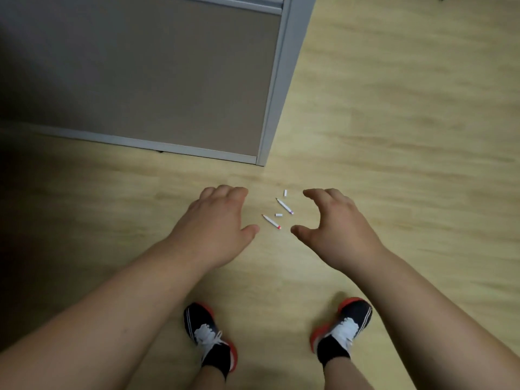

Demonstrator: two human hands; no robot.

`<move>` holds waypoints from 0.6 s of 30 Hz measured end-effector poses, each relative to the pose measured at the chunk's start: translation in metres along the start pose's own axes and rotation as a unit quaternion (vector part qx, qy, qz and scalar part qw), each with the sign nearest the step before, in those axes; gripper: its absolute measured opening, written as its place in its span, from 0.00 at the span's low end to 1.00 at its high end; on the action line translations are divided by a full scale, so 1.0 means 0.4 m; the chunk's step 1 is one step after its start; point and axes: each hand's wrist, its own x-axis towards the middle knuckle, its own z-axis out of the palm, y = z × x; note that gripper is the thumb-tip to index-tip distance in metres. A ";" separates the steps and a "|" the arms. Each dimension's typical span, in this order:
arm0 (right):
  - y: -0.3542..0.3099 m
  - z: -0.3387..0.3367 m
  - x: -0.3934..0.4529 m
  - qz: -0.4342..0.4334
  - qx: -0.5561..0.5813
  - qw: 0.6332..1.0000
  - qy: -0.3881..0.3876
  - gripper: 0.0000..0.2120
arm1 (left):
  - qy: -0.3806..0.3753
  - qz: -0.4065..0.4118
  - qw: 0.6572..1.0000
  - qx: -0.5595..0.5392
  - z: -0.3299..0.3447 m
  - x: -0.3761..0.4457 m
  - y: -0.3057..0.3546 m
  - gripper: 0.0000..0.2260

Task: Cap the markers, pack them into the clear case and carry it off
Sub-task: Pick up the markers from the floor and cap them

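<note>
Floor [394,136], frame centre: two uncapped markers, purple-ended [284,206] and red-ended [271,221]; two loose white caps [285,193], [278,214] beside them. Left hand [216,220] and right hand [334,220]: grip slack, fingers spread, holding nothing, flanking the markers. Clear case: not visible. Capping, packing and carrying all outstanding, by appearance.

White markers: one red-ended [271,221], one purple-ended [284,206]; white caps [278,214]; pale wood-grain floor [394,108]; black, white and red sneakers [209,333].
</note>
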 end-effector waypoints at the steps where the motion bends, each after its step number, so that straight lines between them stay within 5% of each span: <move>1: 0.021 0.017 0.007 0.004 0.002 1.000 -0.005 0.33 | -0.007 -0.004 1.000 0.002 0.022 0.015 0.005 0.31; 18: 0.374 0.341 0.361 -0.034 -0.025 0.998 -0.050 0.33 | -0.016 -0.071 0.997 -0.011 0.508 0.388 0.022 0.27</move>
